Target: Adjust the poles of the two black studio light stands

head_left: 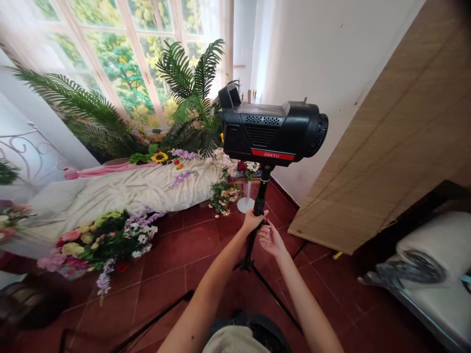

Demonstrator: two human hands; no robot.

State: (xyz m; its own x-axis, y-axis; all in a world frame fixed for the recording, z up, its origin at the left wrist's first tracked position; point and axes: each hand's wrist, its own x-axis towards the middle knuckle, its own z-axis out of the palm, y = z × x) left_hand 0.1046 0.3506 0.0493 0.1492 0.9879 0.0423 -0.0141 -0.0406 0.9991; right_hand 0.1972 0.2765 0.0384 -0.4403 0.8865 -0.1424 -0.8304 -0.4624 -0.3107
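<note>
A black studio light (272, 132) with a red "ZHEYU" label sits on top of a black light stand (251, 245) in front of me. My left hand (253, 220) is wrapped round the stand's upright pole below the light. Just beneath it on the right, my right hand (270, 238) has its fingers curled at a small dark knob or clamp (263, 224) on the pole. The fingertips partly hide that part. The stand's legs spread over the red floor tiles (198, 240).
A bed with a cream blanket (147, 189) lies left, with flower arrangements (95, 240) before it. Palm fronds (195, 83) rise by the window. A white pedestal vase (246, 203) stands behind the pole. A bamboo screen (368, 137) and rolled bundles (434, 255) are at right.
</note>
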